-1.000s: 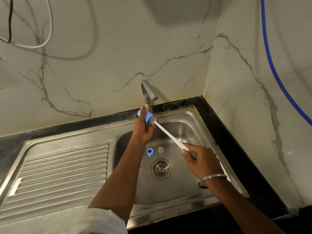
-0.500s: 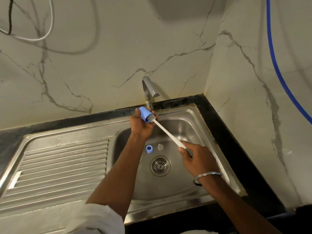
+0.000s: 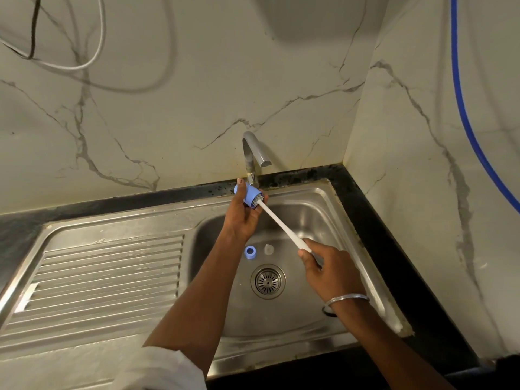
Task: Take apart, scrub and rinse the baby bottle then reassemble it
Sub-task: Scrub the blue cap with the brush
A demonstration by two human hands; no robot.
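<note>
Your left hand [image 3: 239,218] grips blue bottle part [image 3: 248,196] just below tap [image 3: 253,156], at sink [image 3: 309,190] back rim | right hand [image 3: 329,274] clasps bottle brush [image 3: 281,223], bristles in its mouth | blue ring [image 3: 250,252], teat [image 3: 269,249] near drain [image 3: 268,281].

Steel sink [image 3: 309,212] with ribbed drainboard [image 3: 107,277]; blue ring [image 3: 250,252] and clear teat [image 3: 269,249] on the basin floor near the drain [image 3: 268,281].
</note>
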